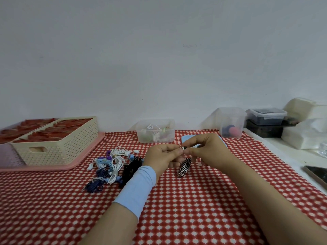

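Hands meet above the middle of the red cloth with white dots [194, 200], both busy with one black-and-white striped cord bundle [184, 166]. The left hand [163, 157], its wrist in a light blue sleeve band [138, 188], has its fingers curled inward, thumb and forefinger pinching the cord's small dark end. The right hand [205, 149] comes in from the other side, fingertips pressed together on that same end, so the two thumbs nearly touch. The wound part of the bundle hangs below and between the hands, just over the cloth; whether it touches the cloth cannot be told. Left of the left hand lies a loose heap of white, blue and black earphone cords [113, 165]. Farther left a cream perforated plastic basket [58, 147] stands on a pink tray [88, 152]. By the wall sits a low clear plastic box [155, 131] with small items, and a flat blue lid [187, 137] shows just behind the right hand. A dark phone [316, 174] lies at the right edge
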Demonstrator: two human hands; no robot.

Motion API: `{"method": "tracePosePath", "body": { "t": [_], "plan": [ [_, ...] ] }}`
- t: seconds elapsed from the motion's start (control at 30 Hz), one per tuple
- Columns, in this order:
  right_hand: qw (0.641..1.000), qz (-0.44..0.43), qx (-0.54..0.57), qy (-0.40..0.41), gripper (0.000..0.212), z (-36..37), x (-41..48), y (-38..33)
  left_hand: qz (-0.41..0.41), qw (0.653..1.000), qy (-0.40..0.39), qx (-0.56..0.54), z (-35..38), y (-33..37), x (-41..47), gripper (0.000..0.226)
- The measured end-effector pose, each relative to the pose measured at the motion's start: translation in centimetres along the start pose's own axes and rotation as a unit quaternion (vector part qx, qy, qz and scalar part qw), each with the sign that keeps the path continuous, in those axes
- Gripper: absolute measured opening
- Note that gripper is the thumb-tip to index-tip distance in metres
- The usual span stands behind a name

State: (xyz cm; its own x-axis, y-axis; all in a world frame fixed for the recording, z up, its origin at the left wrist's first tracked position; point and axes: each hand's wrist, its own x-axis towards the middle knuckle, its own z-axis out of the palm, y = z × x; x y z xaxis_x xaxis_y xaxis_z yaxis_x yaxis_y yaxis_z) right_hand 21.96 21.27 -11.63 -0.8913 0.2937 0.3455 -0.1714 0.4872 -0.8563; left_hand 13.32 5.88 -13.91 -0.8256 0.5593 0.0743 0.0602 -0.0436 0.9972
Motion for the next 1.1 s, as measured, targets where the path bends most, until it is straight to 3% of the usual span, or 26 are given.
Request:
{"method": "tracePosePath", "body": {
  "t": [0.5, 0.67, 0.83, 1.1],
  "plan": [
    [1.000, -0.016, -0.007, -0.002, 0.012, -0.19, -0.06, -0.03, -0.053, 0.997, -0.022, -0.059, 0.12, 0.21, -0.21, 0.014],
    [1.000, 0.007, -0.008, -0.010, 0.022, -0.23, -0.12, -0.15, -0.021, 0.999, -0.016, -0.037, 0.04, 0.14, -0.27, 0.014],
    [1.000, 0.016, 0.004, -0.015, 0.010, -0.25, -0.15, -0.24, 0.018, 1.000, -0.012, -0.009, 0.03, 0.34, -0.38, 0.014],
    [0.996, 0.066, 0.057, -0.027, 0.011, -0.28, -0.31, -0.29, 0.099, 0.990, 0.026, 0.094, -0.02, 0.34, -0.34, 0.012]
  ]
}}
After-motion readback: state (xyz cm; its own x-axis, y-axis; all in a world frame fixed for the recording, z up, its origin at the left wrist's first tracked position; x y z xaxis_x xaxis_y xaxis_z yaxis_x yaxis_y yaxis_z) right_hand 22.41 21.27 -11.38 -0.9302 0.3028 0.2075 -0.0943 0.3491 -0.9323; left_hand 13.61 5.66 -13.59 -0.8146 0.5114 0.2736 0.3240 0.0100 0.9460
